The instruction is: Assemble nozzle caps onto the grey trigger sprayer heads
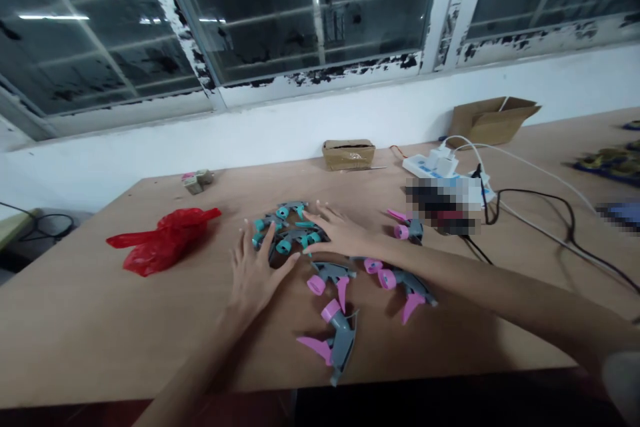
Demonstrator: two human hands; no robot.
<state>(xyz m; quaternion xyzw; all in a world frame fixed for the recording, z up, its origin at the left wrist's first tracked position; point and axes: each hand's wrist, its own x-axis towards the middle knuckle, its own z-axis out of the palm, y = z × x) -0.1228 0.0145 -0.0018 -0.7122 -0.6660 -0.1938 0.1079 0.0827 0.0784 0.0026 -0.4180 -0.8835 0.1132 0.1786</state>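
Teal-and-gray spray heads (294, 237) lie heaped near the middle of the surface (100, 340), their long axes mixed but mostly running left to right; they overlap too much to count surely. Five pink-and-gray spray heads (343, 345) show right and nearward of the heap. The nearest has its long axis running roughly from far edge to near edge, collar toward the far edge, trigger pointing left. Two others lie more crosswise, triggers toward the near edge. Both hands are spread wide: left hand (253, 277) at the heap's left side, right hand (340, 230) over its right. The right forearm partly hides one pink head. One red plastic bag (173, 237) lies toward the left edge; two cardboard boxes (349, 158) and one power strip (423, 165) sit toward the far edge.
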